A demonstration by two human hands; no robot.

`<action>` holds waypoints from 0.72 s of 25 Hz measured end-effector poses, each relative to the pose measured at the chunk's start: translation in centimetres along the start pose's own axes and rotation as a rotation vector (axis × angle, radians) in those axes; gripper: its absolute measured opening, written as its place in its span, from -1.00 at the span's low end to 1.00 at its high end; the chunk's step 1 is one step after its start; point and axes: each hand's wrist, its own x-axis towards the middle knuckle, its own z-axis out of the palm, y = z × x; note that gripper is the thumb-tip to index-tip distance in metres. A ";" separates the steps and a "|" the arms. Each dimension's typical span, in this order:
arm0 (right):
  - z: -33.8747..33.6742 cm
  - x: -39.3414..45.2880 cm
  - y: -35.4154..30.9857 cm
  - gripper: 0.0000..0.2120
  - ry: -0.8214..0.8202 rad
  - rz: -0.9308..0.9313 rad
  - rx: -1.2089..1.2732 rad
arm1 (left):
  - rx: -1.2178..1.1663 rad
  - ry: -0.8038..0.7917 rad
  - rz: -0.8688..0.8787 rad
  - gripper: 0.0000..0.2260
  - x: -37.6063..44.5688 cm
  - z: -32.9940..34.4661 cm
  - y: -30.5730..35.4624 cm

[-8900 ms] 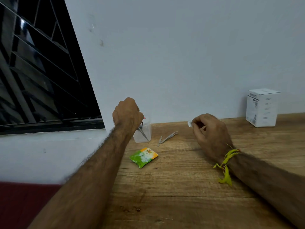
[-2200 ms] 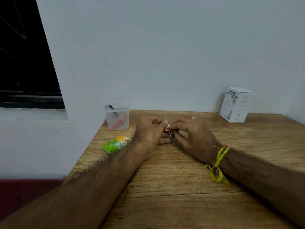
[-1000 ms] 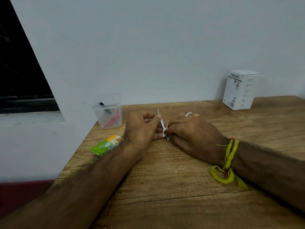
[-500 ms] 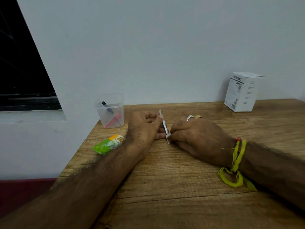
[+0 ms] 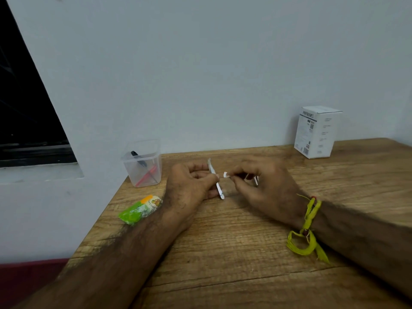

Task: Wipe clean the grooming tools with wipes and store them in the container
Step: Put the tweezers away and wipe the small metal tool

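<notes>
Tweezers (image 5: 215,179), slim and metal, stand tilted between our hands just above the table (image 5: 234,253), gripped at mid-length by the thumb and curled fingers of our left hand (image 5: 189,188). We judge them light, stiff and slick, with fine tips that could bend or prick, so the flat middle of the arms is the place to hold them. Our right hand (image 5: 265,186) pinches a small folded wipe (image 5: 225,174) at its fingertips, just beside the tweezers' upper half; something thin and metallic shows behind its fingers, too hidden to name.

Half a second ago the wipe sat low on the tweezers; now it has come off them to the right.

Farther left lies the green sachet (image 5: 140,209), then the clear container (image 5: 142,163) with tools already stored inside.
</notes>
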 end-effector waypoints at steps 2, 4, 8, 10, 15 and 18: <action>0.3 0.3 -0.1 -0.86 0.081 0.034 0.019 | 0.007 0.000 0.035 -0.80 -0.2 0.0 0.2; 0.3 0.3 0.0 -0.86 0.145 0.037 0.029 | 0.013 -0.039 0.059 -0.83 -0.5 0.3 0.3; 0.2 0.5 0.1 -0.85 0.234 0.031 0.056 | -0.021 -0.193 0.057 -0.85 -1.3 0.8 0.4; 0.2 0.5 0.1 -0.88 0.251 0.007 0.051 | -0.010 -0.251 0.060 -0.85 -1.3 0.9 0.3; 0.4 0.3 0.0 -0.90 0.172 -0.090 -0.032 | -0.013 -0.245 0.058 -0.87 -1.0 0.8 0.0; 0.8 0.3 0.1 -0.88 0.124 -0.124 -0.106 | 0.015 -0.231 0.068 -0.88 -0.9 0.8 -0.3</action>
